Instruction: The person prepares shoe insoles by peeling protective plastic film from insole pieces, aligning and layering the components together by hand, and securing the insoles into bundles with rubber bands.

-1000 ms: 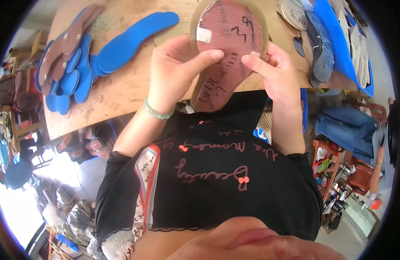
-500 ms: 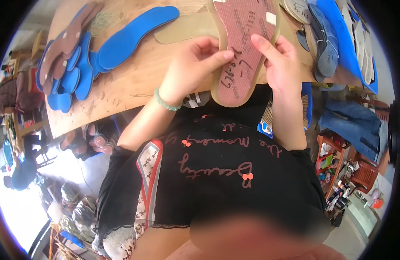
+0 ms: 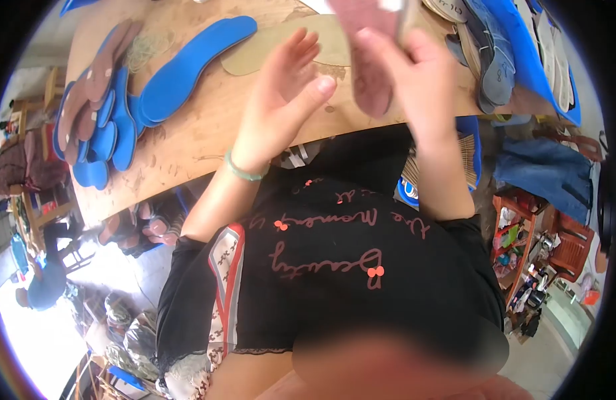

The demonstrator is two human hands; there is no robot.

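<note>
My right hand [image 3: 418, 80] grips a pink insole [image 3: 373, 83], blurred by motion, with its narrow end pointing down and its top cut off by the frame edge. To the left of it, my left hand [image 3: 288, 100] is raised with its fingers apart and nothing in them. Behind my hands a beige insole-shaped piece [image 3: 265, 48] lies flat on the wooden table [image 3: 181, 147]. Two blue insoles [image 3: 191, 70], one on top of the other, lie further left.
Brown and blue insoles [image 3: 98, 110] are piled at the table's left, near some rubber bands [image 3: 148, 53]. Grey insoles [image 3: 493, 67] and a blue container [image 3: 531, 60] stand at the right. Below the table edge is a blue basket [image 3: 469, 160].
My left hand has let go of the pink insole and opened. My right hand has moved the insole up and turned it, uncovering more of the beige piece.
</note>
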